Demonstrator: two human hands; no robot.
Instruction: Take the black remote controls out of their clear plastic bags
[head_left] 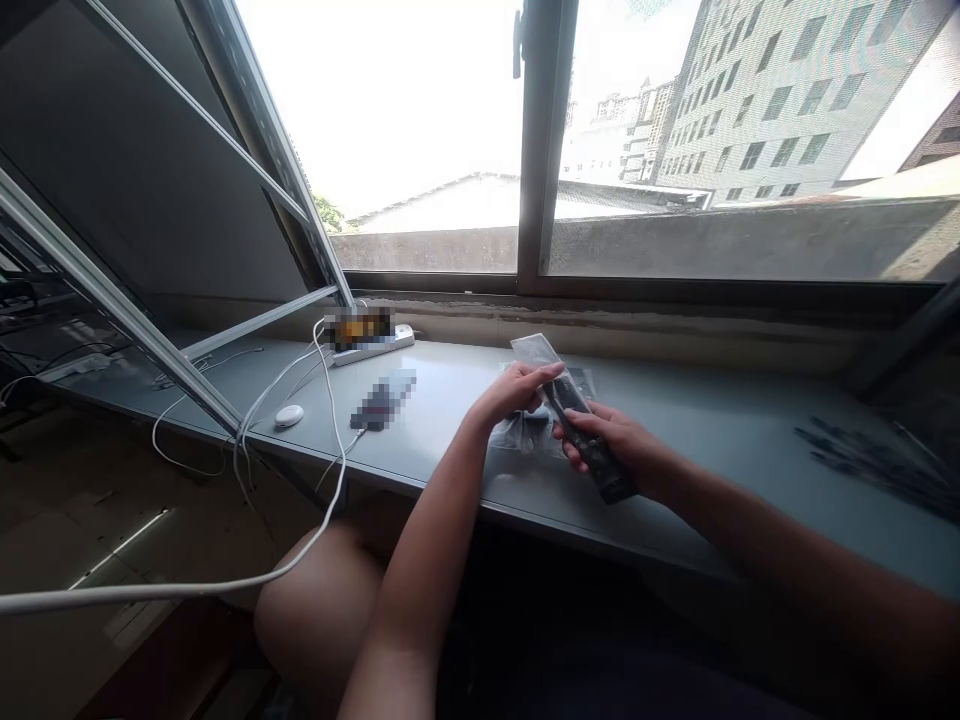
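A long, narrow clear plastic bag (535, 348) with a flat black item (613, 482) in it slants between my hands above the table. My right hand (611, 437) is wrapped round its lower middle, thumb on top. At the upper part, my left hand (516, 392) grips the bag's edge, with the index finger lying across the plastic. What the black item is cannot be made out. Under and behind my hands, more clear plastic packaging (517, 432) with dark contents lies on the table, partly hidden.
The long grey table (720, 440) runs below a window. Several dark strips (877, 460) lie at its right end. To the left are a blurred-out phone-like thing (382, 400) on a cable, a white round puck (289, 415), a power strip (375, 346), a loose white cable (330, 510) and a metal frame (202, 395).
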